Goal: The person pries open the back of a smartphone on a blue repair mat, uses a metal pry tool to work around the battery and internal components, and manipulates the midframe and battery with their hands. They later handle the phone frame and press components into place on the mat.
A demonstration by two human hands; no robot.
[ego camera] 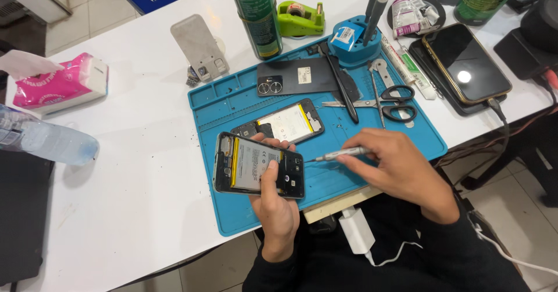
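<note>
Item: opened phone (258, 165), back cover off, battery and circuit board exposed. Position: held just above the front edge of the blue repair mat (232, 103), near the front edge of the white worktop (145, 170).

Left hand (276, 202): grip clenched around the phone from below, fingers curled over its far long edge, thumb lying across the battery side. Right hand (401, 173): grip closed in a pinch on a slim metal screwdriver (339, 154), its tip touching the phone's right end beside the camera module.

Handling, as judged: light, stiff and flat, but fragile in this state; the bare board and battery likely tolerate no pressure or bending. The frame edges look like the safest hold, as taken now. Smooth edges could slip. The screwdriver is thin and rigid, best pinched near its tip end for control.

Nearby on the mat: second opened phone (288, 123) just behind the first, dark back cover (296, 77), scissors (389, 103), tweezers (343, 85), round blue tool holder (354, 42) at the far edge.

Off the mat: tape dispenser (300, 17), spray can (257, 15), tissue pack (61, 84) and water bottle (43, 141) toward the left edge.
</note>
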